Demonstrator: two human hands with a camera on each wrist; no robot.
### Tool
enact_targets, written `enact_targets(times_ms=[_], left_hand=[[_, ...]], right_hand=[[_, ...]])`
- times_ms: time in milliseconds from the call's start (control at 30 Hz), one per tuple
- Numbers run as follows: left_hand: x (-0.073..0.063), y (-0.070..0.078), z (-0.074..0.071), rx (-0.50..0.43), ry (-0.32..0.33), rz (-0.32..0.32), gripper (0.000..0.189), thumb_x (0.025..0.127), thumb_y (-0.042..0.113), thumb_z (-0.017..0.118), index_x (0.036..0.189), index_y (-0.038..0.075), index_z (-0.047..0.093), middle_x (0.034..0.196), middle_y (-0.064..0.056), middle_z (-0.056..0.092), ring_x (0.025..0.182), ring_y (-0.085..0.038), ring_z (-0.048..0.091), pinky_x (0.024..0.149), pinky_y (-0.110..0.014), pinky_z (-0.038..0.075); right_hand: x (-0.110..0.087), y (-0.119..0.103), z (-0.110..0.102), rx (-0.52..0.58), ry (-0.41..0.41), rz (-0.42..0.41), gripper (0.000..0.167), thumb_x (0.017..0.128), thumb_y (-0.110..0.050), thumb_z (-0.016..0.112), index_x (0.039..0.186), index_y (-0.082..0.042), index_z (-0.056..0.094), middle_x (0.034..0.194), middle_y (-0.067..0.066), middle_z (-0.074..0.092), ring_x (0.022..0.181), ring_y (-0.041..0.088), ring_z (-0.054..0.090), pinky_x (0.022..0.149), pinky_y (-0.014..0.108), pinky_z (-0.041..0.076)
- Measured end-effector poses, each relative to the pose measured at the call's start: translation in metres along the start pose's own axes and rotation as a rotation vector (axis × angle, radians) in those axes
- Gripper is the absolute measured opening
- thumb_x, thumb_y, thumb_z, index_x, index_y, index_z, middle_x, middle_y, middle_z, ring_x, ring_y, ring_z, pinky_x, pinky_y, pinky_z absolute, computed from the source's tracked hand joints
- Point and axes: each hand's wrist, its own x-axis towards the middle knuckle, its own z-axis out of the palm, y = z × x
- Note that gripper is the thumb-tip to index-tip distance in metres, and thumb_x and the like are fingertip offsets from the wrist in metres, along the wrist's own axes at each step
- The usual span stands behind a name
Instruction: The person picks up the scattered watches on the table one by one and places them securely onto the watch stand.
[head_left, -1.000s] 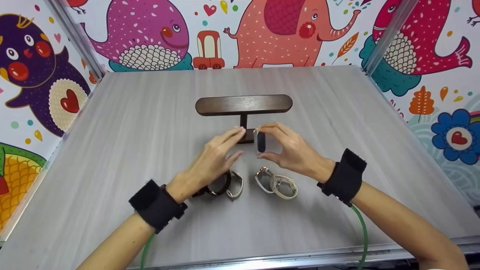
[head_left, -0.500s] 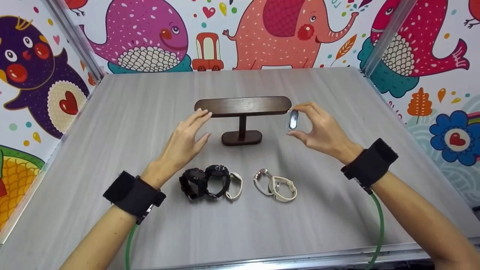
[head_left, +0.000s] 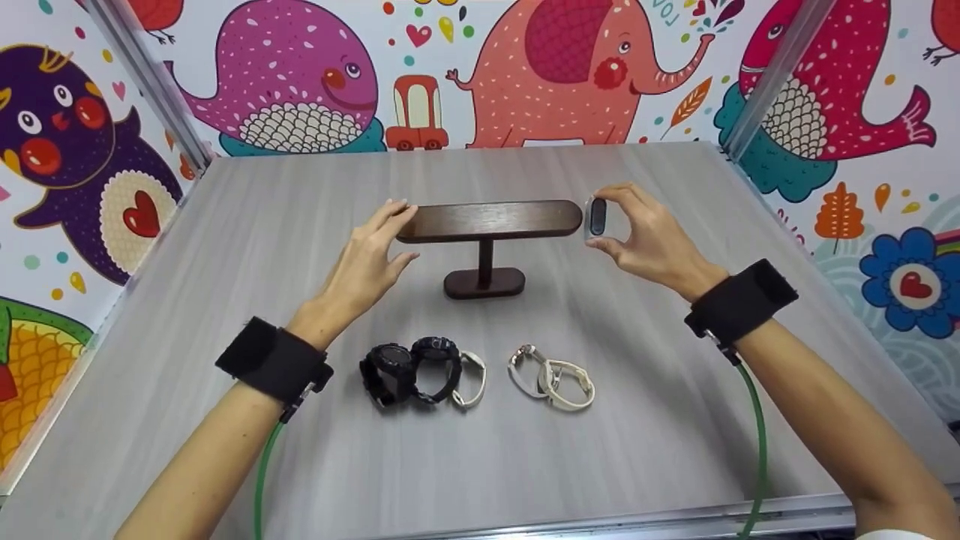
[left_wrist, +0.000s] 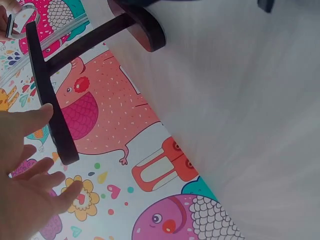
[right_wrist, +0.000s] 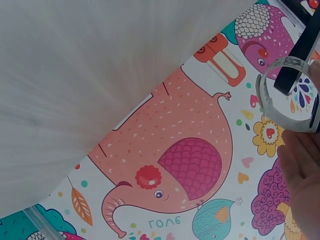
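Observation:
A dark wooden T-shaped watch stand (head_left: 487, 220) stands upright on the table. My right hand (head_left: 660, 244) pinches a smart band (head_left: 598, 217) between thumb and fingers, just off the bar's right end. The band has a dark oval face and a pale closed strap (right_wrist: 287, 122); in the right wrist view its loop lines up with the bar's end. At the other end of the bar, my left hand (head_left: 358, 259) has its fingertips against the wood, fingers fairly straight. The left wrist view shows that hand's thumb (left_wrist: 37, 120) overlapping the bar; whether it presses there I cannot tell.
In front of the stand lie two black watches (head_left: 390, 367) beside a white band (head_left: 470, 390). To their right, a silvery-white watch (head_left: 525, 371) touches a cream watch (head_left: 568, 386). Cartoon-printed walls (head_left: 562, 75) enclose the table (head_left: 300, 195) at back and sides.
My right hand has carried the smart band from near the stand's base up to the bar's right end. My left hand has moved left and up to the bar's left end.

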Motion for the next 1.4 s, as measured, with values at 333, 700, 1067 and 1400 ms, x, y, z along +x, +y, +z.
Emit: enact_targets(times_ms=[333,700,1067,1400], left_hand=[[0.003,-0.007,0.0,-0.04,-0.056,-0.062,0.056,0.09,0.001,0.071,0.142,-0.008,0.05,0.148,-0.025,0.049,0.14,-0.042,0.045,0.118,-0.046,0.041],[0.006,-0.005,0.0,-0.014,-0.073,-0.06,0.047,0.094,0.001,0.065,0.138,-0.012,0.052,0.144,-0.026,0.053,0.136,-0.039,0.052,0.114,-0.045,0.045],[0.009,-0.004,0.005,-0.01,-0.074,-0.063,0.045,0.096,0.001,0.062,0.138,-0.012,0.052,0.143,-0.025,0.055,0.134,-0.039,0.053,0.111,-0.044,0.048],[0.011,-0.005,0.005,-0.02,-0.087,-0.068,0.045,0.096,-0.001,0.062,0.138,-0.012,0.051,0.144,-0.026,0.054,0.135,-0.039,0.052,0.114,-0.042,0.046]], right_hand=[[0.016,0.005,0.01,0.012,-0.058,0.01,0.062,0.081,-0.014,0.084,0.132,0.007,0.056,0.127,0.023,0.061,0.117,0.036,0.059,0.107,0.05,0.051],[0.023,0.005,0.021,0.046,-0.069,-0.039,0.058,0.081,-0.014,0.084,0.128,0.008,0.058,0.123,0.023,0.063,0.115,0.035,0.06,0.104,0.05,0.051],[0.031,-0.004,0.03,0.071,-0.109,-0.024,0.06,0.08,-0.016,0.085,0.127,0.008,0.059,0.123,0.023,0.064,0.106,0.033,0.062,0.094,0.045,0.056],[0.041,-0.013,0.035,0.103,-0.141,-0.016,0.058,0.081,-0.016,0.085,0.128,0.007,0.059,0.123,0.022,0.063,0.104,0.032,0.061,0.091,0.046,0.058]])
